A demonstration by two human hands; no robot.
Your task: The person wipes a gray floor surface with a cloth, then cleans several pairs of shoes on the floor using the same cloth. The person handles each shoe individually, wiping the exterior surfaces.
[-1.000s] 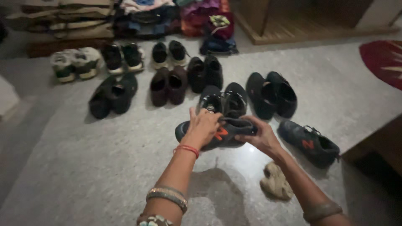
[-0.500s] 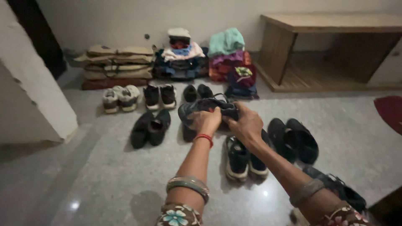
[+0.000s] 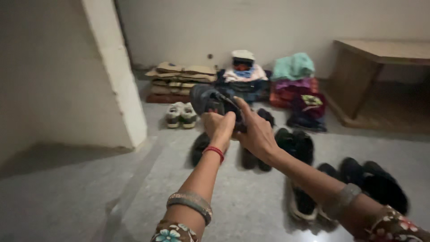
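Now I have my left hand [image 3: 218,125] and right hand [image 3: 256,134] both gripping a dark shoe [image 3: 210,101], raised above the floor [image 3: 89,197]; other shoes [image 3: 295,143] lie below.

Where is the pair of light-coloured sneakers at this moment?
In the head view, the light-coloured sneakers stand on the floor at centre-left, in front of the stacked beige cushions and beside the white pillar.
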